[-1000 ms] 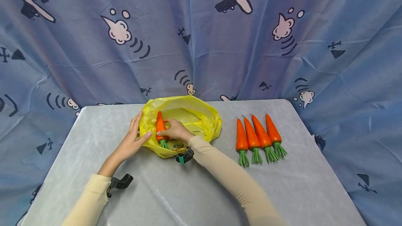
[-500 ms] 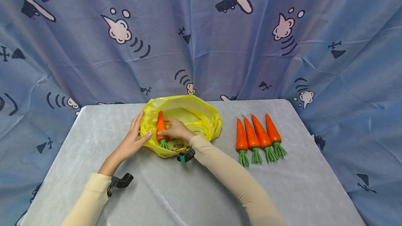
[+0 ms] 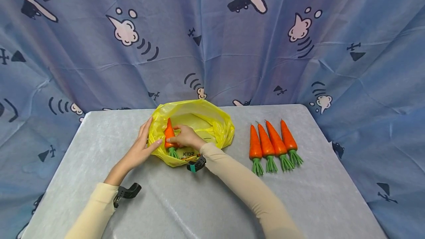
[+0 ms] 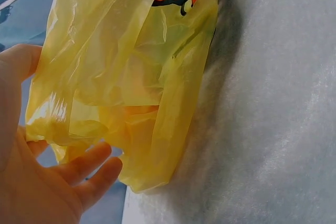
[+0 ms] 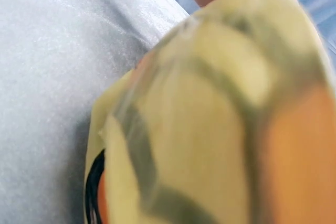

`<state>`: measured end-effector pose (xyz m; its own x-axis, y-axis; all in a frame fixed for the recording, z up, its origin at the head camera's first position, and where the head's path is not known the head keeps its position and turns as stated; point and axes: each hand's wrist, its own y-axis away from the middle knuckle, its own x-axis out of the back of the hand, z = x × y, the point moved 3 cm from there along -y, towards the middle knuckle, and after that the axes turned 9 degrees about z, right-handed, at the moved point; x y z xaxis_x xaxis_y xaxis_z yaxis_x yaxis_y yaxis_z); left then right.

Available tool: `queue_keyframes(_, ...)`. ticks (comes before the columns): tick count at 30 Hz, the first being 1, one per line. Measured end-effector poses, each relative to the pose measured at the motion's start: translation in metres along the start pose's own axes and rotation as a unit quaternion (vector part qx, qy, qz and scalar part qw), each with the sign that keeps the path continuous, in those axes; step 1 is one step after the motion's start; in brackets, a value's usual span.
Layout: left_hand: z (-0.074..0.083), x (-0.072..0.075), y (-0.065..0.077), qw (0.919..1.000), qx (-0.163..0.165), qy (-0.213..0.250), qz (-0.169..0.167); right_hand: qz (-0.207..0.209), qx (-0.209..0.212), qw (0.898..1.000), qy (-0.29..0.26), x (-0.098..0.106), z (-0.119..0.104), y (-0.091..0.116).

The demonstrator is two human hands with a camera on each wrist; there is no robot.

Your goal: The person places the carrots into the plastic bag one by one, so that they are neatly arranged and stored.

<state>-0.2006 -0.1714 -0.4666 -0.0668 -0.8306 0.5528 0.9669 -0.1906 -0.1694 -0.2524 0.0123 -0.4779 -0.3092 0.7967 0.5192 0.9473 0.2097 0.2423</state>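
Note:
A yellow plastic bag [image 3: 225, 132] lies with its wide mouth facing up on the grey table. My left hand [image 3: 141, 148] rests against the bag's left side, fingers and thumb spread. In the left wrist view, the fingers [image 4: 100, 174] of that hand touch the yellow plastic. Inside the mouth my right hand [image 3: 187, 137] holds an orange carrot [image 3: 169, 132], its green stem end toward me. Part of the carrot is covered by the fingers. The right wrist view shows the bag [image 5: 199, 129] blurred and close, hiding most of the hand.
Several carrots [image 3: 266, 145] lie side by side to the right of the bag, green tops toward me. A patterned blue curtain [image 3: 212, 40] hangs behind the table [image 3: 159, 209] and at its sides. Black wrist cameras [image 3: 129, 191] are strapped to both arms.
Both hands stay nearly in place at the bag. The carrot has shifted only slightly inside the mouth. The carrots at the right have not moved.

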Motion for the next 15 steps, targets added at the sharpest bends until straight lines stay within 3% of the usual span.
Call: queue_keyframes(15,0.001,0.002,0.001,1.0000,-0.001,0.005,-0.001,0.004,0.001,1.000,0.021,0.011,-0.003,0.007)
